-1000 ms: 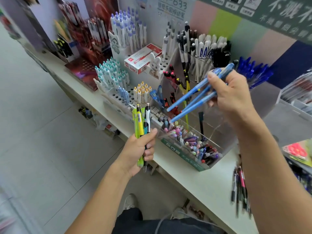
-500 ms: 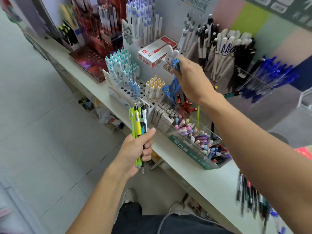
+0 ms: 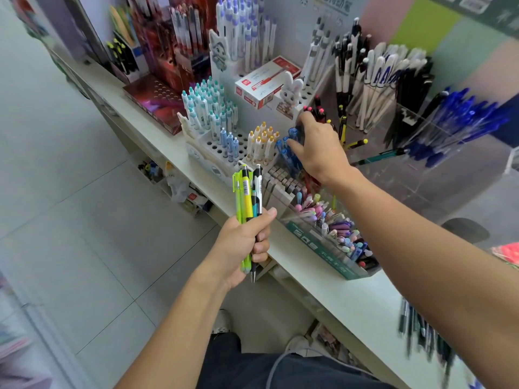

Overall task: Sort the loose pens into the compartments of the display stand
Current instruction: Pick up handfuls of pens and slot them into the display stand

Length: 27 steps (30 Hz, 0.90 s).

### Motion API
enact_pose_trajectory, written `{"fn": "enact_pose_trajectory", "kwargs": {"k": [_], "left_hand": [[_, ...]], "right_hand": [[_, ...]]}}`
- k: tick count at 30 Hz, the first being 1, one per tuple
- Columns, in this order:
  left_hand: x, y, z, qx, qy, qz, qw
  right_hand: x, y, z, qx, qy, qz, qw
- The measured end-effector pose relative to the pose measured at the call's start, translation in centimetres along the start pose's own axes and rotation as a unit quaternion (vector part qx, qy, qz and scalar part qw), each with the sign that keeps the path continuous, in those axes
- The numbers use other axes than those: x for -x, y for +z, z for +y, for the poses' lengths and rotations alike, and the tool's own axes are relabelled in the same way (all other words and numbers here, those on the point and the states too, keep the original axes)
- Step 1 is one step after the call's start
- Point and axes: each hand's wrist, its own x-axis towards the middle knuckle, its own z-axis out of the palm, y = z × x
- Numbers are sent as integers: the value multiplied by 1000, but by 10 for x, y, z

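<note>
Now our right hand has dropped, pushing blue pens into the stand.
Fingers curled round them; left hand still grips its bundle.

Blurred loose pens, lower right

A red and white box lies on the white worktop beside a rabbit figure. A grey tiled floor lies below, with a shoe on it.

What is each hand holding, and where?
Left hand grips a pen bundle by its lower half. Right hand holds blue pens near their tops.
</note>
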Motion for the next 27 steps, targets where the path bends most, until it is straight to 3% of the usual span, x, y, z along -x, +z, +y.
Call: {"fn": "enact_pose_trajectory", "kwargs": {"k": [5, 9, 14, 19, 21, 23, 25, 27], "left_hand": [[3, 4, 3, -13, -9, -10, 1000], [3, 6, 6, -2, -30, -52, 998], [-1, 18, 3, 25, -47, -78, 996], [-5, 35, -1, 5, -44, -83, 996], [-6, 41, 2, -9, -31, -95, 995], [-8, 48, 6, -33, -21, -118, 992], [-10, 59, 10, -73, -22, -147, 986], [-13, 73, 13, -99, -23, -168, 980]], "right_hand": [[10, 5, 5, 40, -76, 11, 996], [11, 0, 11, -47, -50, 8, 998], [12, -3, 18, -80, -24, 93, 992], [23, -14, 13, -110, -13, -14, 994], [45, -36, 11, -224, 65, -2, 972], [72, -58, 16, -361, 129, -63, 921], [96, -74, 22, -442, 138, -118, 878], [107, -85, 30, -513, 157, -95, 839]]}}
